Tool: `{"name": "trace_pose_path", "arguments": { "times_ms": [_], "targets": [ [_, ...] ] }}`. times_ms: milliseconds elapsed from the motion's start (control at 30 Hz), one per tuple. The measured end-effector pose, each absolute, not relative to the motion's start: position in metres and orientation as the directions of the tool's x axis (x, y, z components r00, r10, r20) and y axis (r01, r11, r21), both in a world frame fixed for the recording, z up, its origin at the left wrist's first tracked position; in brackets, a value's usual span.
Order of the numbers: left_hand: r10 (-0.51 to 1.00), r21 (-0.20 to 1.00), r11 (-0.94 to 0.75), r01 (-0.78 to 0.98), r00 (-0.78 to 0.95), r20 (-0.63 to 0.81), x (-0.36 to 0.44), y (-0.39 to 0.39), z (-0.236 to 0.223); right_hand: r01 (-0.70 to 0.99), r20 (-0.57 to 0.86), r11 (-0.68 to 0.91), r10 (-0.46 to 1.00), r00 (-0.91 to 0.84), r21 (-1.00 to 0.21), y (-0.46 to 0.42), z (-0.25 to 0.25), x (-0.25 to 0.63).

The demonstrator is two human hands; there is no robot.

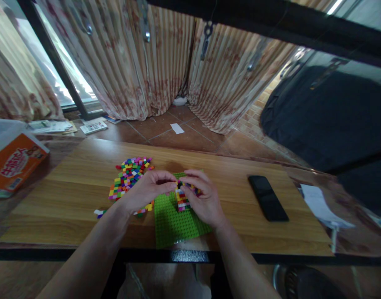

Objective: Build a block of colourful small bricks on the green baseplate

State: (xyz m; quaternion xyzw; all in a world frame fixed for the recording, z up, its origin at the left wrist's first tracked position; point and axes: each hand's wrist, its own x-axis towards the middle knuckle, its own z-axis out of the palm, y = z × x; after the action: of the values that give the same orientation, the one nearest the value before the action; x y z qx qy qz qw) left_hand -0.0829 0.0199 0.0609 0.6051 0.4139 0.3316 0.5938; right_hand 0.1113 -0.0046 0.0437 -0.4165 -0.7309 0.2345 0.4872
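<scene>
Centrally, toward the near edge of the wooden table (pixel 69 182), a green studded baseplate (pixel 174 230) carries a small multicolored brick structure (pixel 182 202), its layers showing white, red, orange and pink; it stands on the baseplate's far half. The right hand (pixel 204 197) is partly closed around the structure's right side, fingers curved over the top and thumb bent in against it, steadying it. The left hand (pixel 151 187) comes in from the other side, its thumb and index fingertips brought nearly together at the structure's upper left; whether a brick is pinched between them is too small to tell. Left of the baseplate, a heap of loose toy bricks (pixel 128 178) spreads from near the far edge down to beside the left forearm, with a few stray pieces farther toward the near left corner. A black smartphone (pixel 268 198) lies flat and angled toward the table's right end, well apart from the baseplate. Beyond the right edge are white papers (pixel 323 207); past the far left corner sits a clear plastic box with an orange label (pixel 18 160).
</scene>
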Motion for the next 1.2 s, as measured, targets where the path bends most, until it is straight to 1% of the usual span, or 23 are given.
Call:
{"name": "trace_pose_path", "arguments": {
  "times_ms": [100,200,300,367,433,533,600,667,800,933,1067,1200],
  "targets": [
    [0.878,0.992,0.067,0.11,0.466,-0.111,-0.081,0.019,0.063,0.383,0.523,0.565,0.824,-0.216,-0.731,-0.005,0.043,0.11],
    [0.865,0.993,0.055,0.107,0.492,-0.1,-0.078,0.018,0.064,0.385,0.516,0.57,0.821,-0.244,-0.725,-0.006,0.041,0.109],
    [0.864,0.994,0.039,0.105,0.496,-0.086,-0.079,0.017,0.065,0.386,0.491,0.547,0.837,-0.241,-0.743,-0.005,0.041,0.109],
    [0.874,0.994,0.03,0.106,0.479,-0.078,-0.081,0.018,0.065,0.392,0.464,0.506,0.862,-0.205,-0.768,-0.004,0.04,0.112],
    [0.9,0.993,0.02,0.112,0.431,-0.067,-0.085,0.02,0.063,0.41,0.431,0.446,0.892,-0.136,-0.795,-0.002,0.04,0.116],
    [0.958,0.992,0.009,0.129,0.284,-0.046,-0.089,0.025,0.059,0.445,0.394,0.373,0.918,-0.048,-0.814,0.001,0.041,0.122],
    [0.982,0.991,0.005,0.137,0.187,-0.031,-0.089,0.027,0.054,0.461,0.378,0.354,0.925,-0.043,-0.814,0.003,0.04,0.124],
    [0.989,0.988,-0.001,0.152,0.147,-0.021,-0.086,0.028,0.05,0.471,0.353,0.34,0.934,-0.064,-0.814,0.004,0.039,0.125],
    [0.986,0.984,-0.028,0.175,0.165,-0.002,-0.075,0.024,0.041,0.48,0.307,0.316,0.946,-0.1,-0.818,0.004,0.035,0.124],
    [0.982,0.988,-0.048,0.146,0.187,0.02,-0.064,0.023,0.033,0.469,0.267,0.284,0.958,-0.103,-0.836,0.005,0.033,0.124],
    [0.975,0.993,-0.063,0.099,0.218,0.04,-0.057,0.022,0.03,0.423,0.243,0.248,0.968,-0.066,-0.872,0.007,0.032,0.122],
    [0.975,0.996,-0.06,0.06,0.219,0.046,-0.054,0.021,0.029,0.338,0.206,0.201,0.978,-0.02,-0.919,0.01,0.029,0.119]
  ]
}}
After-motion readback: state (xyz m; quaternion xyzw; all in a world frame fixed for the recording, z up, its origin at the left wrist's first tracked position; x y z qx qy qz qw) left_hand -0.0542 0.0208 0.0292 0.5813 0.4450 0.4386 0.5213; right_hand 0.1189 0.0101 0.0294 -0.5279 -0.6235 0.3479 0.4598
